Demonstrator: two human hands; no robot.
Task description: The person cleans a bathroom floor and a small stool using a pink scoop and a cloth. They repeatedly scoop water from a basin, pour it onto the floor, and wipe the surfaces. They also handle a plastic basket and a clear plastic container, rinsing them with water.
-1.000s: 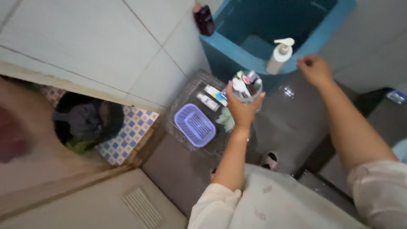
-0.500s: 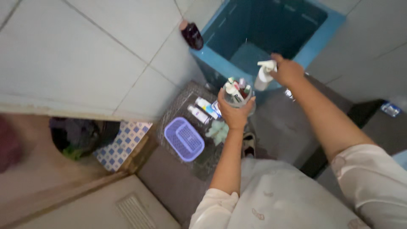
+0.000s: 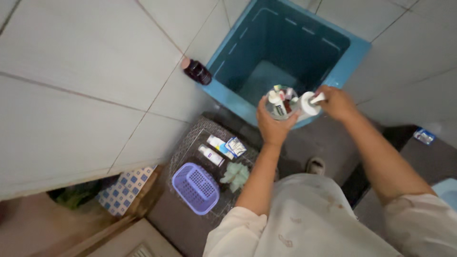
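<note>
Your left hand point(image 3: 272, 124) grips a clear cup point(image 3: 281, 103) stuffed with small tubes and bottles, held up over the near rim of the blue tank point(image 3: 354, 52). Your right hand point(image 3: 337, 102) is closed around the white pump bottle point(image 3: 308, 104), which touches the cup's right side.

Below, on a wire shelf point(image 3: 186, 143), lie two white tubes point(image 3: 212, 155) with blue and dark ends, and a small white sachet point(image 3: 235, 146) with blue print beside them. A purple basket point(image 3: 196, 187) sits at the shelf's near end, with a pale green cloth point(image 3: 234, 173) just beside it. A dark bottle point(image 3: 196, 71) with a pinkish cap stands on the tank's left corner against the wall.

The walls are large pale tiles; the floor is dark grey, and a small patch of blue-and-white tile shows at lower left.
</note>
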